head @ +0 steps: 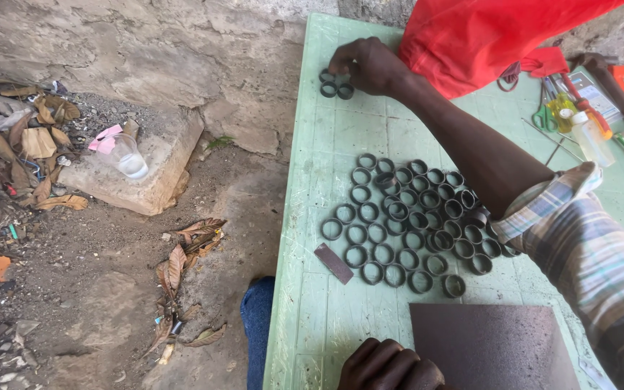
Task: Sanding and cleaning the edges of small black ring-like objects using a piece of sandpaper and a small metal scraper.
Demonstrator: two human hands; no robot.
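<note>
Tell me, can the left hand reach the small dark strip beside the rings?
Probably yes. The left hand rests at the near table edge, and bare green mat lies between it and the dark strip.

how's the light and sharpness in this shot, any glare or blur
Head view: soft, even daylight with no glare; the rings on the green table look sharp; the right hand casts only a faint shadow; the left hand is cropped by the bottom edge.
</note>
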